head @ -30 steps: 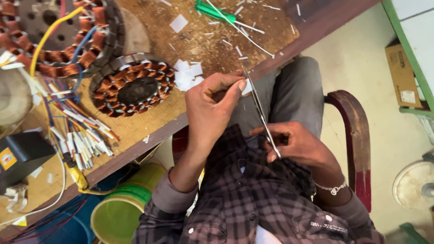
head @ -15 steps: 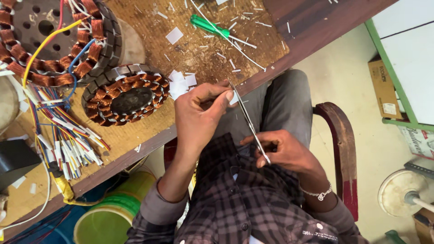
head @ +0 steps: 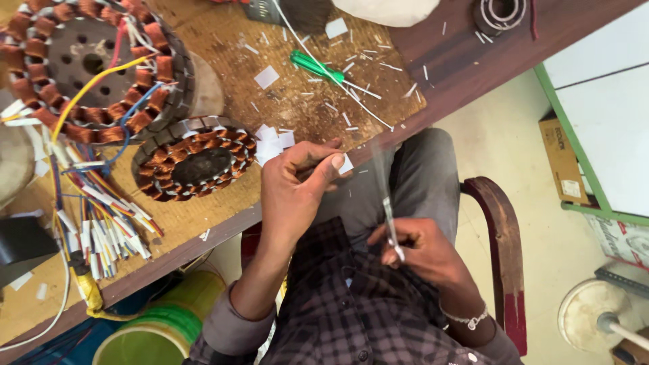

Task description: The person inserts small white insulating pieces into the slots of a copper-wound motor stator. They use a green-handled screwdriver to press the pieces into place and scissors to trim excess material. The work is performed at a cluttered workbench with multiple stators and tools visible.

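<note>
Fingers of left hand pinched on white paper slip.

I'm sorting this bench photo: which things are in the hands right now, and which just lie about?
In hand:
- left hand: small white paper piece
- right hand: thin metal strip

Lying about:
- green screwdriver
- small copper-wound stator
- large stator
- bundle of coloured wires
- loose white paper pieces

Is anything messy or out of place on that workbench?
Yes. Small white paper scraps and slivers lie scattered across the wooden bench around a green screwdriver. Beside the smaller copper-wound coil ring, coloured wires splay out in a loose tangle.
</note>
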